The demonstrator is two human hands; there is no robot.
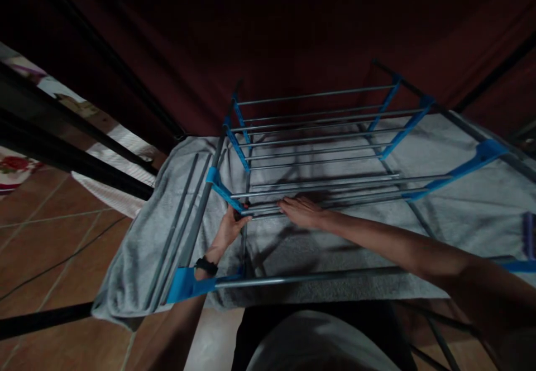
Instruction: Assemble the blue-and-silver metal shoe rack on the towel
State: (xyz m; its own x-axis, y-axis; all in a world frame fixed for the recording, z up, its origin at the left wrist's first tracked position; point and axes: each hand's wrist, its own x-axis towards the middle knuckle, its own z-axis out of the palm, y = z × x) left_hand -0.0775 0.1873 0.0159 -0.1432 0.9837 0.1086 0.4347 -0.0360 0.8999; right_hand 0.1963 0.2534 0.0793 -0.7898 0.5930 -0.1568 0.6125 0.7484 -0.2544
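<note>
A rack of grey metal tubes with blue plastic brackets stands on a grey blanket (310,253). My left hand (229,230), with a black band at the wrist, is closed around the lower end of a blue bracket (226,192) on the rack's left side, its thumb by the tube ends. My right hand (299,210) reaches in from the right, with its fingers closed on a metal tube (268,211) beside that bracket. Its fingertips are partly hidden among the tubes. Nearer me, a front tube (310,276) runs from a blue corner piece (188,284).
Loose tubes (173,231) lie on the blanket at the left. Behind the rack hangs a dark red cloth (293,41). Black metal bars (75,150) cross the left side above a tiled floor (50,253) with a thin cable. Purple fabric (528,236) shows at the right edge.
</note>
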